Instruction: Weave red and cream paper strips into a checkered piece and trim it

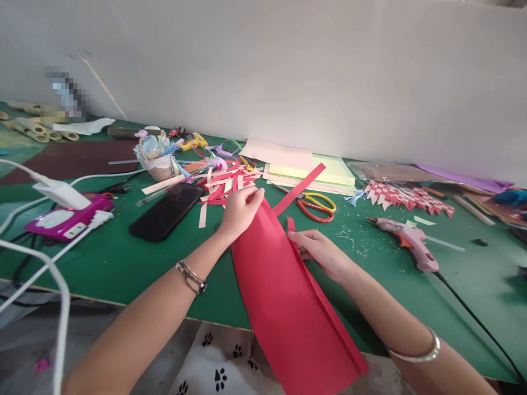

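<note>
A large red paper sheet (284,296) slants from the middle of the green table over its front edge, with a folded strip along its right side. My left hand (244,211) pinches the sheet's top end. On the right edge, my right hand (315,247) is closed on the folded part, and a short red end sticks up beside the thumb. Just beyond the sheet lies a loose red strip (300,188), partly over scissors (316,207) with yellow and red handles. Left of it is a pile of red and pink paper strips (220,181).
A black phone (167,213), a magenta power strip (69,219) with white cables and a wrapped pot (158,164) are on the left. Paper sheets (329,170) lie at the back. To the right are a pink glue gun (411,238) and red-white woven paper (407,197).
</note>
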### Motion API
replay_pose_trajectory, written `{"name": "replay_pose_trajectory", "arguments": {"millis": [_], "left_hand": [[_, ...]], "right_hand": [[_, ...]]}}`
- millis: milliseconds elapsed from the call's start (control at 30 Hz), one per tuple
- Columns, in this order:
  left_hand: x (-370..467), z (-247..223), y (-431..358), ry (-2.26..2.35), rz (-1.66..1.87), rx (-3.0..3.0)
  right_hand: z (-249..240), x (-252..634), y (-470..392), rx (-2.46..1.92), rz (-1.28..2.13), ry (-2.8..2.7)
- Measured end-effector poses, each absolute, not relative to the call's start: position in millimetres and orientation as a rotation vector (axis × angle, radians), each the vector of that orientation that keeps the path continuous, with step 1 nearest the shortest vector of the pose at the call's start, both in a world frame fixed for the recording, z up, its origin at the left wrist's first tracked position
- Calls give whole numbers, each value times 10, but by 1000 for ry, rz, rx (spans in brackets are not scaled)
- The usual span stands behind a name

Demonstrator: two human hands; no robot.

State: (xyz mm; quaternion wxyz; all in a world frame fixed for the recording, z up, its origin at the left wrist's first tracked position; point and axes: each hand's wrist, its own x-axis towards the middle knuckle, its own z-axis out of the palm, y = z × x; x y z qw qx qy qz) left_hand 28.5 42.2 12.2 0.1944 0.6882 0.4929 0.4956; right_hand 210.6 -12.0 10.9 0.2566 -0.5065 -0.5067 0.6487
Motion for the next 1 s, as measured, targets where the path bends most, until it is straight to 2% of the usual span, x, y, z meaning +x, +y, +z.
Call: {"name": "replay_pose_trajectory", "arguments": {"millis": [267,500,767,1000], "left_hand": [[217,175,460,1410,1486,1911],[294,73,446,1422,1371,1948],[247,141,449,1440,1419,1926],[217,160,463,1433,1463,1909]], "right_hand": [[48,2118,-82,-1429,1648,-1264],[167,2086,-207,-1534,1463,-1632],[102,2174,-145,-1486,1700,-1512],[111,2180,-128,-1461,1768,-1388]]}}
